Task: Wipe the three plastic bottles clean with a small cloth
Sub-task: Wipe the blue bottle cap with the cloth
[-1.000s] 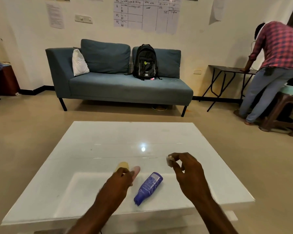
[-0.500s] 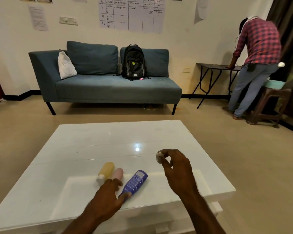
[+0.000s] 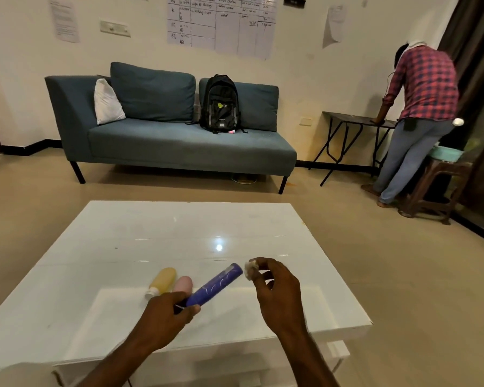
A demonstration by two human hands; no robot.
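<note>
My left hand (image 3: 166,317) grips the cap end of a blue plastic bottle (image 3: 217,284) and holds it tilted above the white table (image 3: 140,247). Its far end points toward my right hand (image 3: 277,294), which pinches a small white cloth (image 3: 249,268) just beside the bottle's tip. A yellow bottle (image 3: 162,282) with a white cap and a pink bottle (image 3: 182,284) lie side by side on the table, just left of the blue one; my left hand partly hides the pink one.
A blue sofa (image 3: 179,143) with a black backpack (image 3: 220,104) and a white pillow stands beyond the table. At the right, a person in a checked shirt (image 3: 422,107) leans on a dark folding table beside a stool.
My left hand has closed on the blue bottle and lifted it off the table, tipping its far end up toward the cloth. The view has shifted right.
</note>
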